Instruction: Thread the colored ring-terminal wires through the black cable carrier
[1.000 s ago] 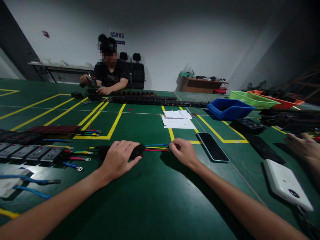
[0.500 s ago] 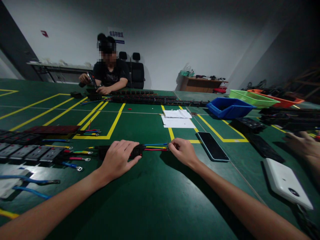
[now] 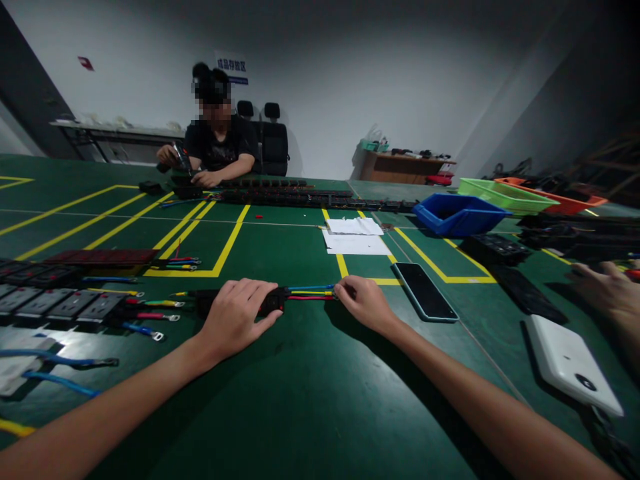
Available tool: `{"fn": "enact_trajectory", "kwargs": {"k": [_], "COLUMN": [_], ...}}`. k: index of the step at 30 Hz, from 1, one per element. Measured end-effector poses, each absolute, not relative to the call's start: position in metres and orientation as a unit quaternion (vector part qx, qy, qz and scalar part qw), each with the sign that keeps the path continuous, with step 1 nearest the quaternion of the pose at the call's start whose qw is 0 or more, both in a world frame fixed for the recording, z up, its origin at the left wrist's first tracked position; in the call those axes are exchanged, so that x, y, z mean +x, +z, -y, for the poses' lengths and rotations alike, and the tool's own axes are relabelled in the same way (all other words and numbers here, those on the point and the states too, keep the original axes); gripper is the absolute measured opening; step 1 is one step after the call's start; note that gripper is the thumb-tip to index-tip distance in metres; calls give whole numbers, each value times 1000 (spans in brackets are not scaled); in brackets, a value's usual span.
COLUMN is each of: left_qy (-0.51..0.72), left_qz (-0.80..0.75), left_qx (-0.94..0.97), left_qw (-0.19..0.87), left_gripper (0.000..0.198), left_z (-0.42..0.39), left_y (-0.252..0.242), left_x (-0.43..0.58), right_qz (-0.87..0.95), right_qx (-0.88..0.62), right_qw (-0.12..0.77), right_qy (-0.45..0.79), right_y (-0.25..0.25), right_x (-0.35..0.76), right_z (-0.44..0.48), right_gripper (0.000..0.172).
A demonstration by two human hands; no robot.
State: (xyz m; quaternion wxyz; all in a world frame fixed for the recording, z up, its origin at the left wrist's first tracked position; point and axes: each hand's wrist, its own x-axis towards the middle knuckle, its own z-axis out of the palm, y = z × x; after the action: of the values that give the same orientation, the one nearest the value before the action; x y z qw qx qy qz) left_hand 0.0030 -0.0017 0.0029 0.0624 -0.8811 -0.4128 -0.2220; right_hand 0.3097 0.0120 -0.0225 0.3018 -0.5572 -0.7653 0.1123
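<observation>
Pale wall (image 3: 375, 87) at the back, green table (image 3: 280, 413) running right up to my camera, yellow tape lines beyond both hands. And here's my left hand (image 3: 237, 310), draped across a black socket unit (image 3: 273, 303), fingers over its top, thumb along the near side, clasping it against the tabletop. The unit pokes out at both sides of that hand.

From its right end come the blue, yellow and red wires (image 3: 310, 293), stretched straight across the gap to my right hand (image 3: 363, 300). That one is curled, thumb and forefinger pinching at the wire ends; how many of the three are caught, I can't tell from this feed.

Just right of the right hand, a phone (image 3: 425, 291) lies flat; farther right and nearer me, a white device (image 3: 573, 363). Beyond that, a co-worker's hand (image 3: 607, 290) reaches in at the edge. White papers (image 3: 357, 243) sit past my right hand, with a blue bin (image 3: 475, 227) beyond the phone.

Over to the left of my left hand: socket strips (image 3: 55, 307) with lugged wire ends. Far across, a seated co-worker (image 3: 220, 147) handles a dark tool (image 3: 183, 159).
</observation>
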Motion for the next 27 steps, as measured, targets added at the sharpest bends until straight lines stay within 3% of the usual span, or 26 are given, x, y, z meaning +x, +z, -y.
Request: {"fn": "enact_trajectory", "kwargs": {"k": [20, 27], "left_qy": [-219, -224], "left_qz": [409, 409], "left_qx": [-883, -882], "left_qw": [70, 63], "left_gripper": [42, 41], "left_z": [2, 2], "left_y": [4, 5], "left_x": [3, 4], "right_qz": [763, 743], "right_qx": [-565, -583], "right_qw": [287, 304], "right_qy": [126, 128], "right_y": [-21, -23], "right_x": [309, 308], "right_z": [-12, -12], "right_gripper": [30, 17]}}
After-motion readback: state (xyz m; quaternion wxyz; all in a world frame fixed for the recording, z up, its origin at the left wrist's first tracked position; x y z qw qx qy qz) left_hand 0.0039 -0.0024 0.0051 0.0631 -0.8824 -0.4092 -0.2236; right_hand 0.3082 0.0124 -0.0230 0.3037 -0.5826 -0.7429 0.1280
